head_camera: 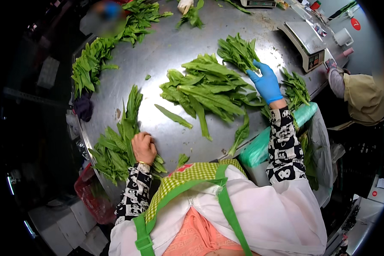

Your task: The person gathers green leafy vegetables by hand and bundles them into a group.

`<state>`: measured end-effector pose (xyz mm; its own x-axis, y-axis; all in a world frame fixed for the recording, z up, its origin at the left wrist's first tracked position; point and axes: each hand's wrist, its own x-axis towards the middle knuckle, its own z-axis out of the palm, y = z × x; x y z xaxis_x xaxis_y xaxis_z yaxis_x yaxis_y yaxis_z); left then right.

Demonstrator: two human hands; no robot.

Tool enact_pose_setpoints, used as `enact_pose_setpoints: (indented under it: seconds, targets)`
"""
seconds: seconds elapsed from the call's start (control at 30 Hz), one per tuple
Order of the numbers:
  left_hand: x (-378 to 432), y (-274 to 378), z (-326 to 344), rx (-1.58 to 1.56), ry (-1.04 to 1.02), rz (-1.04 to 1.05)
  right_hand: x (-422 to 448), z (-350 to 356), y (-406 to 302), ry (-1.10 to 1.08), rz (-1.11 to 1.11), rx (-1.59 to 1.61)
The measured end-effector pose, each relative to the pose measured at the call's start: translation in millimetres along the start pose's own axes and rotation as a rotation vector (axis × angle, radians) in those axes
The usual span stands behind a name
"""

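Note:
My left hand [144, 148], bare, rests with curled fingers at the right side of a pile of long green leaves [112, 150] near the table's left edge; whether it grips a leaf is hidden. My right hand [266, 81], in a blue glove, has thumb and forefinger spread at the stem end of a leafy bunch [237, 51]; nothing shows held between them. A large heap of long leafy greens [211, 86] lies between my hands on the metal table [166, 140]. Single leaves lie in front of it, one of them [173, 116] apart from the heap.
A digital scale [307, 41] and a white mug [343, 36] stand at the right. More greens [91, 64] line the far left edge. A co-worker's gloved hand [185, 5] is at the far side. Green plastic rolls [256, 148] and a bag [320, 153] sit beside my right arm.

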<state>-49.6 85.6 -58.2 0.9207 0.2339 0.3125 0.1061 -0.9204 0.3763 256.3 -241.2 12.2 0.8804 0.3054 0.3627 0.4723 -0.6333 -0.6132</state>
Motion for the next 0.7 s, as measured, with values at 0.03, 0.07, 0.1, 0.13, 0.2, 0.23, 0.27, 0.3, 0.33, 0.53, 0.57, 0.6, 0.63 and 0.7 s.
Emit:
enact_pose_setpoints:
  seconds: [0.03,0.07,0.1,0.13,0.2,0.23,0.27,0.3,0.33,0.53,0.57,0.6,0.63,0.7]
  targets:
    - [-3,-8,-4,0.013,0.002,-0.005,-10,-5,-19,-0.024,-0.01,0.072]
    - [-8,-14,-7,0.031,0.011,-0.028,-23,-6,-36,-0.057,-0.003,0.108]
    - [-11,-20,-11,0.051,-0.002,-0.034,-36,-6,-50,-0.092,0.025,0.171]
    - [-14,-25,-13,0.071,-0.016,-0.04,-47,-3,-59,-0.128,0.054,0.234]
    - [-17,-30,-16,0.113,-0.038,-0.062,-69,13,-68,-0.175,-0.006,0.249]
    - [-19,-32,-18,0.132,-0.051,-0.078,-76,22,-70,-0.188,-0.04,0.189]
    - [-21,-34,-19,0.151,-0.063,-0.093,-83,31,-72,-0.201,-0.074,0.129]
    - [-23,-36,-23,0.175,-0.074,-0.113,-87,42,-79,-0.216,-0.112,0.074]
    - [-24,-37,-26,0.184,-0.073,-0.126,-89,55,-84,-0.2,-0.091,0.116]
    - [-12,-19,-36,-0.01,0.0,-0.09,-52,121,-135,-0.092,-0.218,-0.329]
    - [-4,-5,-37,-0.055,0.064,-0.05,-49,130,-132,-0.194,-0.158,-0.44]
    - [-2,4,-36,-0.187,0.065,-0.095,-48,138,-133,-0.299,-0.099,-0.543]
    - [0,13,-34,-0.323,0.069,-0.139,-50,138,-134,-0.256,-0.112,-0.535]
    - [-2,22,-16,-0.93,-0.108,-0.511,-60,135,-136,-0.176,-0.145,-0.517]
